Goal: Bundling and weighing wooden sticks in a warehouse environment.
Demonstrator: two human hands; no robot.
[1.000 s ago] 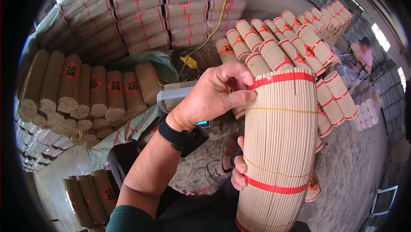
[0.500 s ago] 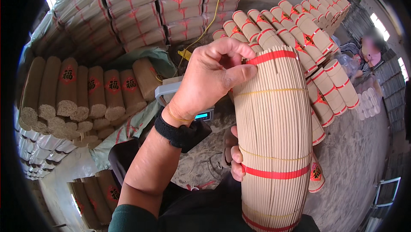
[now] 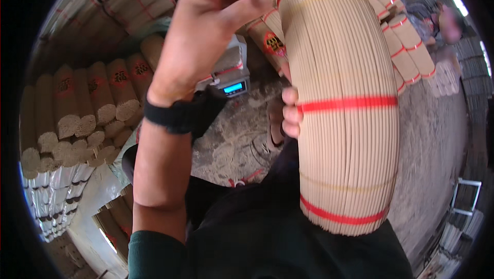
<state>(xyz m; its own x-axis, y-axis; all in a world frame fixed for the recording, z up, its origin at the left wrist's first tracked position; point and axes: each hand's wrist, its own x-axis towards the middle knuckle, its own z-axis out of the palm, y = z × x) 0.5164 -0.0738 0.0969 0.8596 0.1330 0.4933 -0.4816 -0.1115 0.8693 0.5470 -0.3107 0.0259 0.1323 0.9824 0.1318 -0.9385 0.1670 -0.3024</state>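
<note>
A thick bundle of thin tan incense sticks stands tilted in front of me, bound with red bands and thinner yellowish ties. My right hand grips it from behind; only fingertips show, curled round its left edge below the middle red band, and the arm is hidden by the bundle. Near the bundle's upper left edge, my left hand is slightly blurred, its thumb and forefinger bent with a gap between them. Nothing shows in that gap. A black strap circles the left wrist.
Beyond my left wrist sits a scale with a lit blue display. Brown stick bundles with red labels are stacked at left. More banded bundles lie at far right, near another person. A pale frame stands at right.
The bundle has risen and shifted slightly right, its lower end now in view. My left hand has moved up and left, away from the top red band. The view has tilted downward.
</note>
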